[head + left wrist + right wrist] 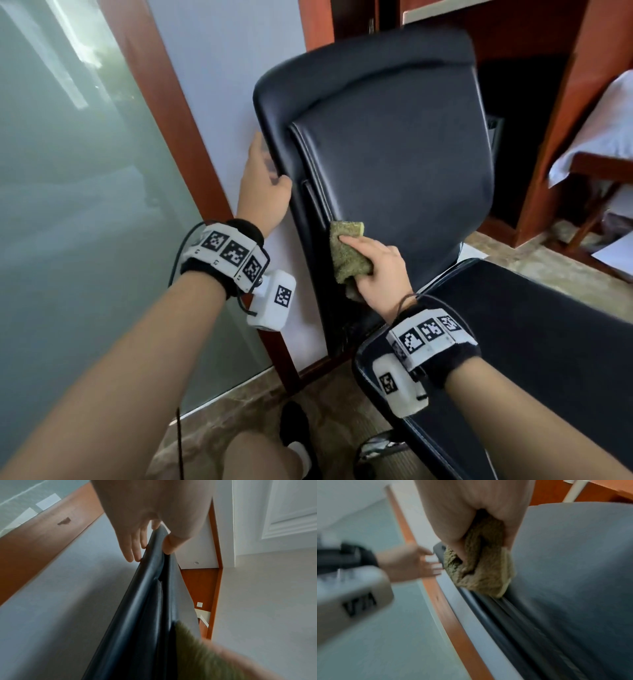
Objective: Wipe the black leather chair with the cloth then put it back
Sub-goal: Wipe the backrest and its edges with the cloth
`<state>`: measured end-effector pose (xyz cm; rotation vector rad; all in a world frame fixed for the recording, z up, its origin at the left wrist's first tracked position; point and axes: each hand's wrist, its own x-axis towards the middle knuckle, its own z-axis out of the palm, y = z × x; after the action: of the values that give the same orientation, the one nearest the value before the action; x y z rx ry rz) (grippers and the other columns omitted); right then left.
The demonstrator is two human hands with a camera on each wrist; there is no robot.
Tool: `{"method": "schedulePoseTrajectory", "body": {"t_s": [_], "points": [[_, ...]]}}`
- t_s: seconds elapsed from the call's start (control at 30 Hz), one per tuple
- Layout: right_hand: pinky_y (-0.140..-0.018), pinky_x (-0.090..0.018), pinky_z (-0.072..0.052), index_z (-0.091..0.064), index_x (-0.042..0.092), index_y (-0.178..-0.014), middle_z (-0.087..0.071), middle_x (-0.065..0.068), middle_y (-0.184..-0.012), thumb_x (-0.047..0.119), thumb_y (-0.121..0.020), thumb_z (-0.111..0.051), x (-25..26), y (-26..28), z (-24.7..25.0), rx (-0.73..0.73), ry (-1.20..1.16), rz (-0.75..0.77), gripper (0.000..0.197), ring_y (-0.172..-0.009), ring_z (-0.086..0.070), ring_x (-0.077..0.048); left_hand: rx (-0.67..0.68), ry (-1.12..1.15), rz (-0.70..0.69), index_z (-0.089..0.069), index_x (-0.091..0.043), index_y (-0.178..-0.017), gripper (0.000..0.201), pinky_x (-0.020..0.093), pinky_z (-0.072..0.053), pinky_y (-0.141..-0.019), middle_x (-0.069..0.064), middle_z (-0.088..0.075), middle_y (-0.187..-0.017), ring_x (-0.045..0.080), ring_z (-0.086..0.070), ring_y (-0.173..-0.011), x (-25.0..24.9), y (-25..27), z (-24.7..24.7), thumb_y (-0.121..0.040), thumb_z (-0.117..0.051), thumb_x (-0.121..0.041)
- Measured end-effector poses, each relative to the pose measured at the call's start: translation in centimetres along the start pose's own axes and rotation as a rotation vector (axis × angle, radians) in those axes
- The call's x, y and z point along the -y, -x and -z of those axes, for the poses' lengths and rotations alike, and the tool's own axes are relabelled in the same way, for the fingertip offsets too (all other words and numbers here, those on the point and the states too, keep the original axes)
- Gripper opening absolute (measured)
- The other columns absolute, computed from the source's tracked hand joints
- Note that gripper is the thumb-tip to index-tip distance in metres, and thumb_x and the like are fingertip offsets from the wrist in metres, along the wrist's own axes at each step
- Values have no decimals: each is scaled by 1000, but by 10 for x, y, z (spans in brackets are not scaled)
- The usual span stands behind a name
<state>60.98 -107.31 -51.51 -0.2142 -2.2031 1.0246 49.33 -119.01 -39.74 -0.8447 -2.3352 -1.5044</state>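
The black leather chair stands in the middle of the head view, backrest [394, 154] upright and seat [531, 342] at lower right. My left hand [270, 171] grips the backrest's left edge, thumb on the front and fingers behind it. The left wrist view shows the left hand [152, 550] pinching that rounded edge [137, 601]. My right hand [363, 260] holds a bunched olive-green cloth [346, 250] pressed against the lower left of the backrest, beside the seam. In the blurred right wrist view, the right hand [484, 547] is wrapped round the cloth [481, 568].
A frosted glass panel [85, 188] in a reddish wooden frame [164, 120] and a white wall [222, 85] stand close behind the chair's left side. A wooden desk [534, 51] is behind it. White bedding [603, 130] lies at the right. My knee and black shoe [294, 428] are on the marble floor.
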Motion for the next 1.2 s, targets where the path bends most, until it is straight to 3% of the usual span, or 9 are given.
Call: {"method": "schedulePoseTrajectory", "body": {"t_s": [0.07,0.2,0.4,0.5,0.6,0.67,0.83,0.97,1.2], "points": [[-90,-1,-34,-64,23,-117,-67,-5,-112,-9,-68,-55,10,-19,11,-56,-223,-136,59,-98,-60,-12,7,10,-6,-12,-17,-149,71,31,-42,-99,5,-37,-140,19,-50,-114,-5,-4,1,-88,-46,-1],[-98,-36,-46,-63,24,-119,-67,-3,-104,-4,-73,-64,35,-63,29,-178,-443,-285,54,-95,-62,-17,-18,0,-23,-17,-15,-147,71,43,-36,-106,8,-34,-141,24,-42,-127,-21,-17,6,-85,-50,-2],[-109,-26,-22,-45,24,-136,-38,-10,-140,12,-78,-67,81,-116,44,-112,-108,-76,64,-125,-39,-29,-51,-41,-5,-24,-14,-145,64,40,-34,-107,10,-33,-143,28,-44,-126,-33,-40,14,-88,-49,-3],[-106,-24,-13,-28,27,-145,-12,-7,-153,39,-82,-66,85,-123,25,83,0,-62,74,-127,-20,-31,-70,-18,0,-32,-16,-141,61,30,-39,-101,8,-40,-137,25,-51,-117,-30,-44,19,-85,-51,0],[-103,-22,-10,-33,34,-141,-13,-1,-155,49,-89,-52,78,-127,13,0,-56,-48,58,-126,-18,-28,-42,-1,-19,-33,-18,-141,62,6,-40,-77,4,-42,-136,15,-57,-97,-21,-44,25,-86,-48,4],[-106,-28,-14,-36,41,-137,-16,4,-154,52,-89,-48,73,-130,9,-63,9,-58,50,-127,-20,-28,-34,0,-42,-34,-21,-141,63,2,-39,-67,0,-43,-134,8,-55,-83,-16,-44,26,-86,-46,5],[-100,-26,-15,-37,32,-139,-24,-7,-151,36,-91,-51,66,-129,-4,-107,175,102,50,-125,-29,-35,-48,-68,-79,-32,-23,-143,67,13,-42,-82,-4,-42,-127,-2,-53,-80,-11,-38,28,-85,-45,7],[-104,-38,-27,-38,24,-140,-29,-15,-147,17,-88,-56,48,-110,9,60,360,312,56,-117,-33,-40,-42,-134,-97,-29,-21,-146,69,29,-43,-95,7,-45,-129,13,-56,-89,-11,-35,28,-84,-46,7],[-104,-38,-27,-45,15,-136,-39,-21,-136,5,-82,-60,29,-86,28,148,283,378,57,-111,-40,-42,-1,-89,-77,-10,-17,-150,78,12,-28,-95,6,-29,-146,17,-39,-127,-12,-22,9,-86,-49,3]]}}
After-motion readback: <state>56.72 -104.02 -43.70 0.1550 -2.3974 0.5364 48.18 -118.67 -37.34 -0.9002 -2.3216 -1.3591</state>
